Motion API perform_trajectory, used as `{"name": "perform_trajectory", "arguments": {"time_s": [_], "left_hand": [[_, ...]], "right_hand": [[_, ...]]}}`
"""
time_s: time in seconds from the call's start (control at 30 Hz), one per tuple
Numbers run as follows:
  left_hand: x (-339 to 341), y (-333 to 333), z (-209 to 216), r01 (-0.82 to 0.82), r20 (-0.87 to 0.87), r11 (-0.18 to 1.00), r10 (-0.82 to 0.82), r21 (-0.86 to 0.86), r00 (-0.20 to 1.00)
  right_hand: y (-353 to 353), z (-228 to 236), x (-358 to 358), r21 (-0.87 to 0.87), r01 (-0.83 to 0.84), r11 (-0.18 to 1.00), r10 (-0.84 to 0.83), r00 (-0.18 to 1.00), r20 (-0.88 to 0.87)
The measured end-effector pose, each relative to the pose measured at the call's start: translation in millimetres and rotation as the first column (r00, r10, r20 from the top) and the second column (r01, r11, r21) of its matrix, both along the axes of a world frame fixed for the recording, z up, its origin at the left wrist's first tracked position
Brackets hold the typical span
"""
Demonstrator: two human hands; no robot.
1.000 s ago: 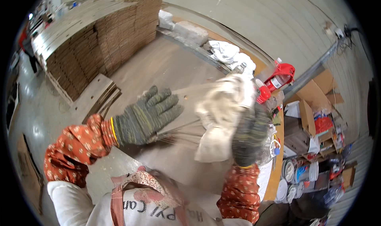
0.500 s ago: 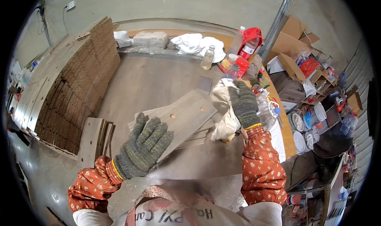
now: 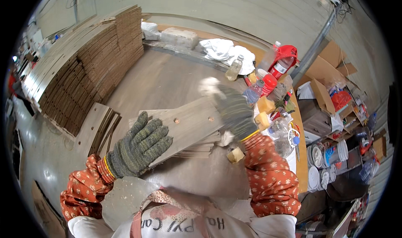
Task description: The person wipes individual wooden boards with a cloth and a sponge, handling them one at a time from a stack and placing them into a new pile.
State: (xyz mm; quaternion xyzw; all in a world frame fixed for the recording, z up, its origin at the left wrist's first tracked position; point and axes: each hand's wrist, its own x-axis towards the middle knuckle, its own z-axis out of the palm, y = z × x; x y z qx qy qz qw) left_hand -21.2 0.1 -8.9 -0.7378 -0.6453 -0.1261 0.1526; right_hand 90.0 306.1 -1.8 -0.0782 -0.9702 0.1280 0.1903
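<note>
Head view: the gloved left hand point(image 3: 140, 149) is lying flat on the near-left end of a wood-grain board point(image 3: 190, 124), fingers spread and pretty straight, pressing down rather than gripping anything. The gloved right hand point(image 3: 238, 113) is sitting over the board's right end, touching or just above, can't tell which. It's coming out smeared, so I can't say how far those fingers are curling, but white cloth point(image 3: 208, 87) is poking out past the fingertips and more white is showing near the heel of the hand.

I'm reading this as a wiping step, one hand pinning, the other on rag duty. If so, the next move is calling for even pressure on the cloth and a firm left palm, since the board is lying askew on a loose pile of similar boards point(image 3: 197, 149) and could skid.

Looks-wise, the board is coming across as flat and grey-brown, with streaky grain and two round holes showing tan inside. It's resting toward the near side of the counter point(image 3: 161, 72), a tan block point(image 3: 235, 155) sitting just beside the pile.
</note>
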Motion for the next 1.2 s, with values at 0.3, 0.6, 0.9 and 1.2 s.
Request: {"name": "perform_trajectory", "arguments": {"time_s": [0.3,0.6,0.9,1.2], "left_hand": [[28.1,-0.3,45.0,-0.212,0.909,0.974,0.158,-0.08,0.385],[32.6,4.7,45.7,-0.581,0.716,0.784,-0.275,-0.22,-0.642],[6.1,-8.5,66.8,-0.433,0.798,0.693,0.591,-0.577,-0.118],[-3.1,16.6,58.5,-0.4,0.594,0.916,0.316,0.011,0.74]], "right_hand": [[61.6,-11.1,53.2,-0.306,0.265,0.914,-0.402,0.689,-0.603],[59.3,-3.7,62.5,-0.384,0.145,0.912,-0.387,0.618,-0.685],[47.3,-9.9,56.0,-0.362,0.172,0.916,-0.362,0.743,-0.563],[55.8,-30.3,70.9,0.282,0.499,0.819,-0.396,0.848,-0.352]]}}
